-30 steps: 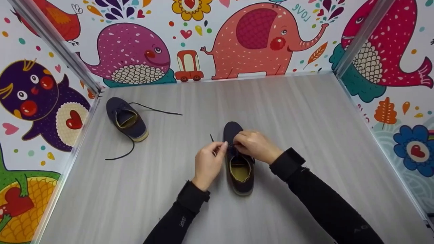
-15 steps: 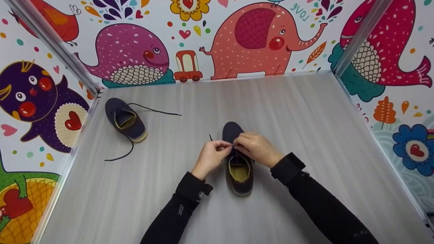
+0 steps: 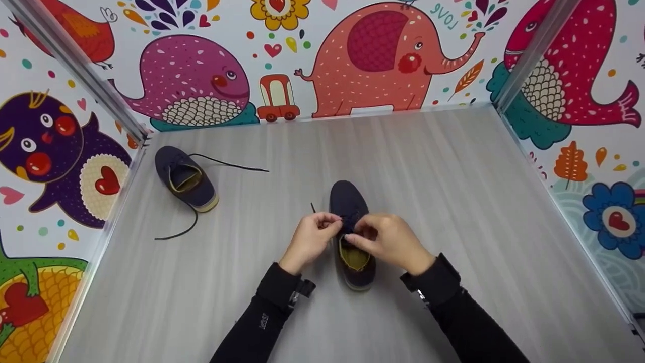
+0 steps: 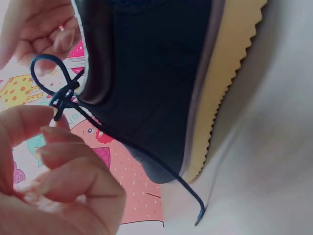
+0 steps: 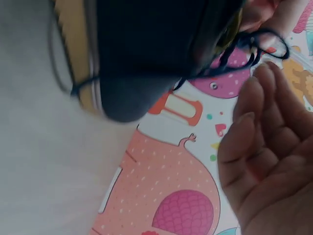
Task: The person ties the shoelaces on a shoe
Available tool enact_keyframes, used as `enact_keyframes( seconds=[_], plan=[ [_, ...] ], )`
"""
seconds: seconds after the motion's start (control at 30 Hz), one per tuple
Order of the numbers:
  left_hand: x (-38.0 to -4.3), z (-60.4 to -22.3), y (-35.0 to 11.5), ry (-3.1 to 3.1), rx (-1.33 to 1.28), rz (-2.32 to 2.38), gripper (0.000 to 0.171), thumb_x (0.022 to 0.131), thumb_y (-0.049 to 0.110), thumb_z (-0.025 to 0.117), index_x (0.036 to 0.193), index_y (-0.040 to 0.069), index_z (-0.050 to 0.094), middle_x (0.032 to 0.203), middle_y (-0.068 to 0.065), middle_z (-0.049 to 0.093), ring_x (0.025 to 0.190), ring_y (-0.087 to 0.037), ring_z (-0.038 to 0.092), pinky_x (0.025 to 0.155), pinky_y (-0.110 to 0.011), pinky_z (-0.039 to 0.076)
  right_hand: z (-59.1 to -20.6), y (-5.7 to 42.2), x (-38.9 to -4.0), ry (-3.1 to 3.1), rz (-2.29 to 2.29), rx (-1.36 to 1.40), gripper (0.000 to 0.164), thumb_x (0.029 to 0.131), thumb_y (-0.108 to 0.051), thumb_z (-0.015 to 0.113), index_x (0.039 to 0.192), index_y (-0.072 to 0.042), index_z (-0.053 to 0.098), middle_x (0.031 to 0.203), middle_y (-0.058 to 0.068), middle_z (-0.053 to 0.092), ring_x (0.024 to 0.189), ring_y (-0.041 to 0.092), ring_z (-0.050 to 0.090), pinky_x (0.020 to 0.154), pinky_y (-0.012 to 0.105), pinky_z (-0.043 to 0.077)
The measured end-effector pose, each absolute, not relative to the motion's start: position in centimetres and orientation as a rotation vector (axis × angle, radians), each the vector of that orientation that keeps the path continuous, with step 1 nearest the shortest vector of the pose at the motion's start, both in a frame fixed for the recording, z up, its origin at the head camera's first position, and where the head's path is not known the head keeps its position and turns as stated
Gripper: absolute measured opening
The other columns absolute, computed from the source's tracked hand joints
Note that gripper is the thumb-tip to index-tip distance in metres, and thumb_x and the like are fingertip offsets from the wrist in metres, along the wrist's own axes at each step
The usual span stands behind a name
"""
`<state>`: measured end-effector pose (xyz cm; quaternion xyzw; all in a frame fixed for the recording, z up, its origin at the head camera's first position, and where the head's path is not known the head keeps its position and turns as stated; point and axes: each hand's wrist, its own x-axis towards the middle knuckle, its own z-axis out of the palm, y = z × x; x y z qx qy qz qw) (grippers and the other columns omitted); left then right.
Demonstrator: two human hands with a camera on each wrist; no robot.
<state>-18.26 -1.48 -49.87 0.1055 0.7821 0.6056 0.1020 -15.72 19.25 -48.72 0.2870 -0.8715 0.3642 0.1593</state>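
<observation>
Head view shows a dark blue shoe [image 3: 346,199] on the grey floor [image 3: 252,262], toe pointing away from the person, with both hands meeting over its laced part. At the knot [image 4: 64,95], the left hand [image 3: 310,239] pinches a bit of lace between thumb and fingertip; the right hand [image 3: 395,242] has its thumb and fingers parted, just beside the lace, seeming to grip nothing. Left wrist view makes out a loop [image 4: 33,71] standing up from the knot, and a long lace end [image 4: 146,154] running down the shoe's side.

As far as can be judged, the tying is partway done: a loop is formed, while a finished bow is not seen. Further left lies the other shoe [image 3: 202,191], its two lace ends [image 3: 232,163] trailing loose on the floor, so its lacing is probably yet to do.

How the strands cross in the knot is hard to tell, dark on dark and partly behind fingers. Right wrist view blurs the hanging lace, whether a second loop exists cannot be told, and both sleeves [image 3: 244,322] are cut off by the bottom edge
</observation>
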Motion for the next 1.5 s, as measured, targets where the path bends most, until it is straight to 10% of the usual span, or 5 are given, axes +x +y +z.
enact_keyframes(
  seconds=[0.67,1.5],
  plan=[
    [-18.3,-50.7,-3.2,2.567,0.209,1.746,0.007,0.090,0.010,0.066,0.092,0.003,0.068,0.084,-0.003,0.064,0.068,-0.013,0.053,0.059,-0.024,0.043,-50.6,21.0,-16.3,-2.558,1.818,0.033,0.011,0.091,-0.005,0.065,0.081,-0.003,0.066,0.062,0.003,0.060,0.054,0.015,0.055,0.051,0.024,0.045],
    [-18.2,-50.9,-3.2,2.582,0.268,1.670,0.022,0.099,0.025,0.063,0.086,0.008,0.068,0.071,0.002,0.061,0.063,-0.014,0.054,0.059,-0.028,0.043,-50.9,21.4,-16.9,-2.547,1.928,-0.044,0.013,0.094,-0.009,0.065,0.089,0.003,0.067,0.063,0.003,0.058,0.056,0.013,0.053,0.051,0.024,0.044]
  ],
)
